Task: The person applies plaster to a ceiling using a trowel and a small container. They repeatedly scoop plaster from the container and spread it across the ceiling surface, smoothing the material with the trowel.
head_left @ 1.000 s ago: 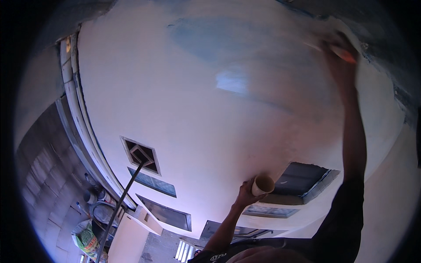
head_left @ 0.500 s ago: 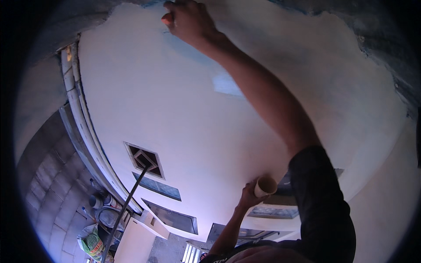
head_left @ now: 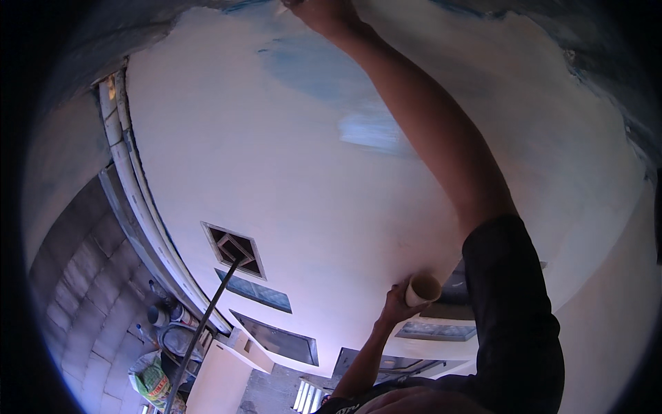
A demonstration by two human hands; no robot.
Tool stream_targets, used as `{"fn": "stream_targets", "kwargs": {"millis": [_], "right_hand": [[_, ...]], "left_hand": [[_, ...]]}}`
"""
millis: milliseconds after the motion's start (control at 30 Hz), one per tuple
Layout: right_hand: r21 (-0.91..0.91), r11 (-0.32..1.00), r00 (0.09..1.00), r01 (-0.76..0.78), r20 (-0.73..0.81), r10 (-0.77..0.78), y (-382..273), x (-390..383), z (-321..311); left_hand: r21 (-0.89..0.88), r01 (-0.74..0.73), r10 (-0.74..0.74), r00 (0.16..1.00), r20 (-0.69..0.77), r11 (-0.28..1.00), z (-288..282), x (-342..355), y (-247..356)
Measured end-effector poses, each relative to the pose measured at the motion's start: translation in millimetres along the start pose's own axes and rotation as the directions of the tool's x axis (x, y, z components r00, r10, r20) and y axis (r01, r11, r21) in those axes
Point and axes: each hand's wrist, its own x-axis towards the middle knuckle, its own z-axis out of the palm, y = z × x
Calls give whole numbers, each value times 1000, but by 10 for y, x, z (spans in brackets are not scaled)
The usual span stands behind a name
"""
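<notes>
In the head view, my right hand (head_left: 324, 15) is raised against the top of the pale wall (head_left: 207, 138), cut off by the picture's edge. Its fingers are curled on a hand tool, mostly hidden, with only a small pale part (head_left: 284, 8) showing. Bluish patches (head_left: 303, 69) and a glossier streak (head_left: 365, 131) mark the wall below that hand. Lower down, my left hand (head_left: 395, 303) grips a cream cup (head_left: 423, 290) with its open top toward the camera. My right upper arm partly hides a window opening behind the cup.
A long dark pole (head_left: 207, 314) rises to a square vent opening (head_left: 229, 248). Narrow windows (head_left: 252, 290) sit below it. White pipes (head_left: 131, 172) line the left edge. Buckets (head_left: 157, 316), a green-printed sack (head_left: 147, 376) and a pale board (head_left: 214, 376) stand at lower left. Rough dark edging (head_left: 593, 76) borders the wall.
My right hand has swept from the upper right to the top centre, slightly higher than half a second ago; its orange-handled tool is now mostly hidden. My left hand still holds the cup.
</notes>
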Motion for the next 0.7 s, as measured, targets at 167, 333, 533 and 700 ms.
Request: {"fn": "stream_targets", "kwargs": {"millis": [167,333,533,700], "right_hand": [[-18,997,985,70,-158,-72,237,-355,-574],[-182,957,965,225,-96,-244,461,-837,-1987],[-358,910,977,210,53,-204,478,-1101,-3350],[-450,893,995,8,-83,-51,514,-1027,-3661]], "left_hand": [[64,55,-53,998,-25,996,-83,-8,-53],[25,25,-25,999,-20,999,-12,-11,-96],[30,21,-21,1000,-1,999,-10,-17,-46],[36,-7,7,1000,-1,999,-18,-4,-95]]}}
